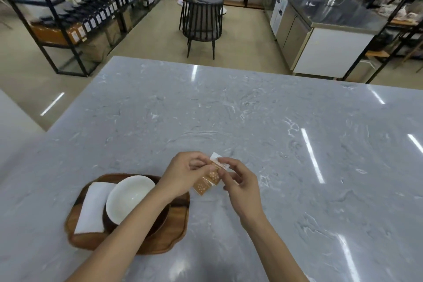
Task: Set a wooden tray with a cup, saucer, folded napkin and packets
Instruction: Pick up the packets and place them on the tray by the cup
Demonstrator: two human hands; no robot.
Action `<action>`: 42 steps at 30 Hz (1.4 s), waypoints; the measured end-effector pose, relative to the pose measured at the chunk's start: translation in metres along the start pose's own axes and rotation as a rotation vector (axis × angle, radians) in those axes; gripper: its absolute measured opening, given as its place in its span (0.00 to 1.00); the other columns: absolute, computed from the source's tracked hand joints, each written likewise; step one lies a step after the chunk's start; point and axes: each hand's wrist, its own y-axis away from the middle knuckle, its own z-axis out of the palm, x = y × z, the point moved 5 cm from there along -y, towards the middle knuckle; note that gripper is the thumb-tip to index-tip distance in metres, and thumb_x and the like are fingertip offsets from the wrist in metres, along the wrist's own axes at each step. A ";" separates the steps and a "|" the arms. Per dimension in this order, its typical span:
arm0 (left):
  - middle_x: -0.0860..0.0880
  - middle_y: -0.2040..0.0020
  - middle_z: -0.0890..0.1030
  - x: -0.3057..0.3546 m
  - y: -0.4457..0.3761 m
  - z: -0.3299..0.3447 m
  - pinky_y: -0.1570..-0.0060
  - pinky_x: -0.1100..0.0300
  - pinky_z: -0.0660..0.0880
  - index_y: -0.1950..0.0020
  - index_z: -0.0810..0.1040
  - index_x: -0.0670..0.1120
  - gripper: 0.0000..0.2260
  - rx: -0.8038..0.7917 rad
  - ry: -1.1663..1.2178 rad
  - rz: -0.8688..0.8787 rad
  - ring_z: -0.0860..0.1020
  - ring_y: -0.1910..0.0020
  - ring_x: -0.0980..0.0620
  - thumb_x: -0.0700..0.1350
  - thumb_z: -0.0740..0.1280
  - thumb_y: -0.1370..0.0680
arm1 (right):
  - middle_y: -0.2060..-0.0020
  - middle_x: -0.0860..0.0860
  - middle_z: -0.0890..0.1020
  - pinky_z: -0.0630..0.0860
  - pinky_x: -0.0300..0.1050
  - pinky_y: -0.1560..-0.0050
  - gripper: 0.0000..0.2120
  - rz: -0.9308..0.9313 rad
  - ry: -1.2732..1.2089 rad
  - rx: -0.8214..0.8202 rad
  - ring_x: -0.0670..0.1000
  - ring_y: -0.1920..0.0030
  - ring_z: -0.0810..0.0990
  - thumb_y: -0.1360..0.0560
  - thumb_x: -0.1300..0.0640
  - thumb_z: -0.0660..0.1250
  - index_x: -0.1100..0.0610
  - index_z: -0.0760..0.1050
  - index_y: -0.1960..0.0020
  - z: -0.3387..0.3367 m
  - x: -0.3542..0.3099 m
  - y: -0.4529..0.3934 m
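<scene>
Orange-brown packets [207, 179], dotted white, are held above the grey marble counter [229, 110], just right of the wooden tray [128, 239]. The left hand [183, 174] pinches their upper edge with curled fingers; the right hand [238, 181] pinches the same end beside a small white packet [216, 157]. On the tray sit a folded white napkin [91, 207], and a white cup [129, 197] on a dark saucer [160, 220]. To do this well, square the packets together, then lay them flat on the tray's bare wood, probably its near right corner, without nudging the cup.
</scene>
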 end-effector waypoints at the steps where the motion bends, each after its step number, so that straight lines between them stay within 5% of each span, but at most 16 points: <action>1: 0.53 0.55 0.88 -0.001 0.001 -0.005 0.44 0.51 0.81 0.53 0.85 0.52 0.04 0.045 0.012 0.003 0.86 0.54 0.55 0.47 0.76 0.26 | 0.50 0.43 0.87 0.80 0.40 0.58 0.14 -0.002 -0.027 -0.018 0.46 0.55 0.86 0.19 0.61 0.69 0.44 0.82 0.42 0.003 -0.002 -0.002; 5: 0.58 0.56 0.88 -0.005 0.006 -0.030 0.51 0.60 0.81 0.54 0.85 0.55 0.04 0.225 -0.036 0.019 0.86 0.56 0.60 0.46 0.76 0.26 | 0.48 0.47 0.89 0.85 0.45 0.56 0.15 0.093 -0.036 0.006 0.48 0.52 0.88 0.19 0.63 0.65 0.46 0.80 0.38 0.011 0.014 -0.015; 8: 0.60 0.57 0.87 -0.010 0.011 -0.040 0.53 0.63 0.79 0.57 0.84 0.58 0.07 0.279 -0.024 0.016 0.85 0.56 0.61 0.45 0.76 0.26 | 0.41 0.49 0.86 0.82 0.46 0.47 0.13 0.154 0.356 0.016 0.45 0.52 0.86 0.20 0.55 0.69 0.50 0.78 0.36 0.013 0.037 -0.026; 10: 0.60 0.57 0.87 -0.013 0.013 -0.043 0.52 0.63 0.80 0.56 0.84 0.56 0.06 0.294 -0.006 0.015 0.85 0.56 0.61 0.44 0.76 0.26 | 0.38 0.49 0.83 0.79 0.47 0.43 0.21 0.166 0.574 -0.018 0.48 0.47 0.84 0.22 0.48 0.71 0.53 0.75 0.31 0.018 0.047 -0.029; 15: 0.56 0.53 0.88 -0.016 0.016 -0.040 0.47 0.57 0.82 0.47 0.82 0.54 0.09 0.330 0.053 -0.020 0.86 0.53 0.59 0.44 0.75 0.24 | 0.38 0.49 0.78 0.79 0.49 0.48 0.30 0.180 0.790 -0.084 0.52 0.42 0.81 0.27 0.40 0.72 0.51 0.71 0.30 0.035 0.057 -0.027; 24: 0.58 0.51 0.87 -0.018 0.029 -0.034 0.50 0.62 0.81 0.41 0.80 0.57 0.12 0.330 0.016 -0.016 0.84 0.52 0.61 0.46 0.74 0.24 | 0.48 0.51 0.84 0.79 0.43 0.51 0.14 0.207 0.679 -0.056 0.52 0.47 0.83 0.27 0.55 0.73 0.54 0.82 0.42 0.029 0.062 -0.024; 30: 0.61 0.54 0.87 -0.017 0.037 -0.029 0.54 0.69 0.79 0.44 0.80 0.57 0.11 0.328 0.003 0.007 0.84 0.53 0.61 0.45 0.74 0.24 | 0.42 0.51 0.76 0.77 0.43 0.50 0.20 0.188 0.673 -0.060 0.47 0.52 0.79 0.26 0.55 0.73 0.53 0.75 0.35 0.024 0.067 -0.012; 33: 0.60 0.54 0.87 -0.014 0.040 -0.024 0.55 0.71 0.78 0.44 0.81 0.57 0.11 0.314 -0.019 0.023 0.85 0.54 0.61 0.45 0.74 0.24 | 0.47 0.49 0.78 0.77 0.42 0.51 0.22 0.199 0.620 -0.054 0.46 0.55 0.80 0.27 0.55 0.75 0.53 0.74 0.35 0.022 0.065 -0.011; 37: 0.56 0.51 0.87 -0.013 0.042 -0.021 0.52 0.66 0.81 0.41 0.80 0.53 0.12 0.297 -0.044 0.010 0.85 0.53 0.59 0.45 0.73 0.23 | 0.57 0.43 0.81 0.81 0.47 0.51 0.20 0.210 0.595 -0.038 0.49 0.53 0.83 0.29 0.57 0.76 0.53 0.76 0.38 0.021 0.064 -0.010; 42: 0.53 0.50 0.87 -0.011 0.046 -0.018 0.50 0.63 0.81 0.40 0.80 0.51 0.12 0.277 -0.046 0.003 0.85 0.53 0.57 0.45 0.73 0.23 | 0.57 0.43 0.83 0.77 0.37 0.57 0.13 0.220 0.467 0.024 0.46 0.54 0.83 0.31 0.62 0.77 0.50 0.81 0.49 0.015 0.065 -0.005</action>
